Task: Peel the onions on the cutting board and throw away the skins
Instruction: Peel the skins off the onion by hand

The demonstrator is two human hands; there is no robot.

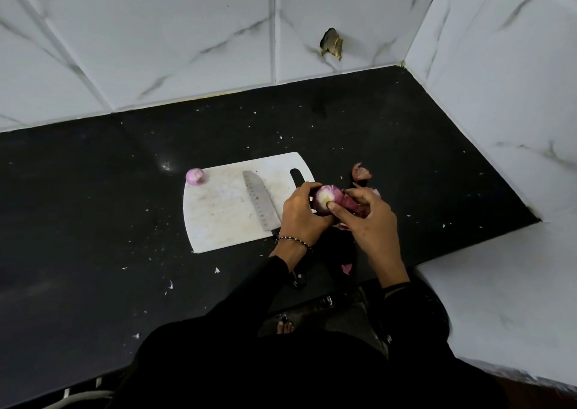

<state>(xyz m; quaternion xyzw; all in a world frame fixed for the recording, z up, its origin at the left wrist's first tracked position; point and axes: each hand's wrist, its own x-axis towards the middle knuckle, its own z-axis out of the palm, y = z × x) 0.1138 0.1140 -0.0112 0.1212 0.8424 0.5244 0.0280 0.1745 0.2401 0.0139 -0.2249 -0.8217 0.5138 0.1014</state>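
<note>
Beside cutting board (218,215), left grip (299,212) clutching onion (324,201), right grip (371,218) pinching its skin (351,204), knife (259,201) under wrist, loose skins (361,173) behind.

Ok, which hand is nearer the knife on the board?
Left. The left hand sits just right of the knife; the right hand is farther right, past the held onion.

Light: we find it dim; wall tiles (187,34) brightest.
Glare: one spot on the worktop (93,205).
Edges: lines bend.
</note>
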